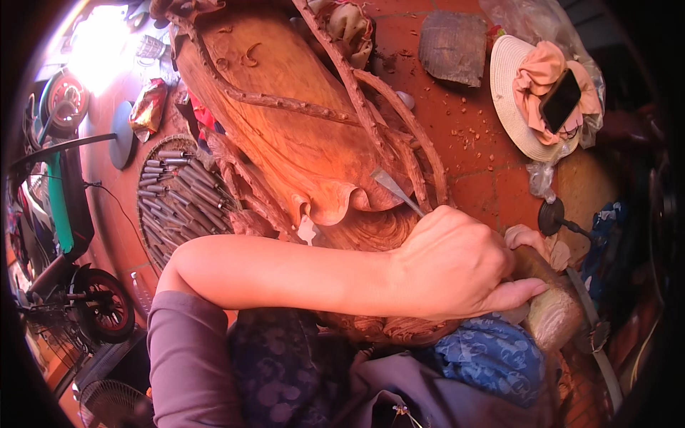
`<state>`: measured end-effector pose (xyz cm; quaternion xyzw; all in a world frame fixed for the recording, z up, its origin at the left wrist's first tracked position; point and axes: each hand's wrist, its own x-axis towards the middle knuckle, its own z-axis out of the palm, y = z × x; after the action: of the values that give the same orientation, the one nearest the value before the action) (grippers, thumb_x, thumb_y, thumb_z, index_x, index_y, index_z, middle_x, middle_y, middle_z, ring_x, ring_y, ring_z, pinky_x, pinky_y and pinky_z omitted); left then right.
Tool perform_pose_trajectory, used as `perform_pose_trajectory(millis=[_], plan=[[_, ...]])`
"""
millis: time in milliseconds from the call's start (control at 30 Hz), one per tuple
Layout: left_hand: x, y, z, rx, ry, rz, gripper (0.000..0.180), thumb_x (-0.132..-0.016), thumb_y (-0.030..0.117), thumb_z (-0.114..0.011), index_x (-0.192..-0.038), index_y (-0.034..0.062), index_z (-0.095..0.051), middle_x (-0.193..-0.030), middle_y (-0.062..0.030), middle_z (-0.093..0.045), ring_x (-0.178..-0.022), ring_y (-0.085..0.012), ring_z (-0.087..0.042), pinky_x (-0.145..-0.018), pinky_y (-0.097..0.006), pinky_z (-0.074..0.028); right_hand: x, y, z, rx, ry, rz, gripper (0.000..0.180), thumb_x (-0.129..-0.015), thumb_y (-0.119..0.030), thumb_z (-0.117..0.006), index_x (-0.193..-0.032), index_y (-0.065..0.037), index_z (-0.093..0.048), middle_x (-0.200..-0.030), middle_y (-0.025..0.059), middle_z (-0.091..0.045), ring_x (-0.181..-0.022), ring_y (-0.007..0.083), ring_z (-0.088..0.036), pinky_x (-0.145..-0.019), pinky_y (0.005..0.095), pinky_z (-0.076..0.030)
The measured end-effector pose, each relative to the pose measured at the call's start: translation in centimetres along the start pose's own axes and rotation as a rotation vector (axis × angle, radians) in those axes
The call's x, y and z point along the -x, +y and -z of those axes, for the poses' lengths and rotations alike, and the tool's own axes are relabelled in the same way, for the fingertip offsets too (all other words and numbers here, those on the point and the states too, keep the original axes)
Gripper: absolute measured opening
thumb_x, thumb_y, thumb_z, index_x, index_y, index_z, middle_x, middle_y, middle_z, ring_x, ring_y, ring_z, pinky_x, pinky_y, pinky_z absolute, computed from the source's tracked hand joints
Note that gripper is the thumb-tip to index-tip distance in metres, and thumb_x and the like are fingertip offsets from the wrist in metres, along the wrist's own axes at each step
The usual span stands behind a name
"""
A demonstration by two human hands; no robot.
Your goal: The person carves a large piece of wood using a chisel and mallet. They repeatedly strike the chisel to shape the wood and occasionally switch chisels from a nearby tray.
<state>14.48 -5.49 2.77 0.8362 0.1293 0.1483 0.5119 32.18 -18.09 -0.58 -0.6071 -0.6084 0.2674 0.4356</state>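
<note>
The left hand [453, 264] is wrapping its fingers tight around a carving chisel [397, 190], whose blade is projecting just beyond the knuckles onto the carved wood slab [285, 135]. The steel looks stiff and sharp-edged, best gripped by the shaft. The right hand [528, 239] is peeking out behind, its fingers' state impossible to tell.

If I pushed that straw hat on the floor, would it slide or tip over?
The straw hat would probably slide easily: it looks light, woven and lies flat on its wide brim. It seems unlikely to tip or roll. The pink cloth and phone resting on it might slip off.
</note>
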Motion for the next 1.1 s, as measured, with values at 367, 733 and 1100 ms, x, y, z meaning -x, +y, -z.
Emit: perform_pose_trajectory(millis=[367,733,1100], plan=[[-0.7,1.6,-0.7,0.102,-0.007,0.020,0.046,-0.094,0.045,-0.063,-0.069,0.0068,-0.069,-0.057,-0.0107,-0.060,-0.052,-0.0338,-0.061,-0.044,-0.041,-0.047,4.4,3.3,2.4,-0.388,-0.085,-0.353,0.027,-0.076,-0.013,-0.072,-0.087,-0.007,-0.048,-0.077,0.0042,-0.047,-0.070,0.0161,-0.049,-0.065,0.0325,-0.042],[-1.3,-0.1,0.3,0.077,0.137,0.066,0.058,-0.097,0.046,-0.061,-0.055,0.0055,-0.058,-0.047,-0.0144,-0.050,-0.044,-0.0372,-0.054,-0.041,-0.044,-0.042,3.9,2.3,3.3,0.029,-0.243,-0.386,0.023,-0.080,-0.004,-0.071,-0.092,-0.010,-0.051,-0.079,0.0036,-0.053,-0.073,0.0164,-0.056,-0.066,0.0330,-0.047],[-1.0,-0.2,0.5,0.092,0.102,0.104,0.054,-0.097,0.044,-0.062,-0.060,0.0057,-0.066,-0.048,-0.0145,-0.052,-0.044,-0.0363,-0.054,-0.042,-0.043,-0.043,4.0,2.8,2.2,-0.043,-0.052,-0.138,0.017,-0.090,-0.021,-0.066,-0.094,-0.011,-0.053,-0.087,0.0012,-0.055,-0.081,0.0151,-0.058,-0.071,0.0309,-0.047]])
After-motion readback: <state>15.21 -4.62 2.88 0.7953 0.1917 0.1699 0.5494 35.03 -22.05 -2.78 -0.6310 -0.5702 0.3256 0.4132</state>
